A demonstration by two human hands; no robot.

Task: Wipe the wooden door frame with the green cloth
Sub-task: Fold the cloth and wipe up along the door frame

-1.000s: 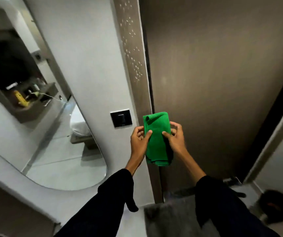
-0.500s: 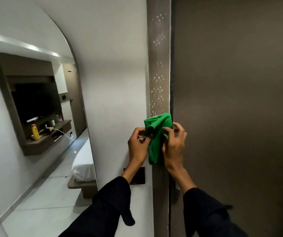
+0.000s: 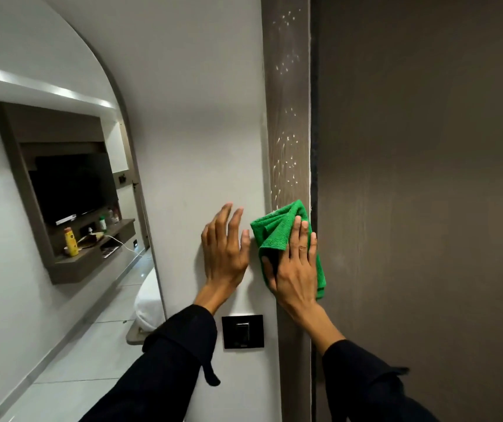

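A vertical wooden door frame (image 3: 289,117) runs down the middle, speckled with pale flecks above the cloth. My right hand (image 3: 296,269) lies flat on a folded green cloth (image 3: 277,229) and presses it against the frame at mid height. My left hand (image 3: 224,248) rests flat on the white wall just left of the frame, fingers spread, holding nothing. Both arms wear dark sleeves.
A brown door (image 3: 426,193) fills the right side. A black wall switch (image 3: 243,331) sits below my left hand. A tall arched mirror (image 3: 61,208) on the left wall reflects a TV, a shelf with bottles and a bed.
My left hand let go of the cloth and moved onto the wall. My right hand now presses the cloth flat on the frame alone. The view has risen and closed in on the frame.
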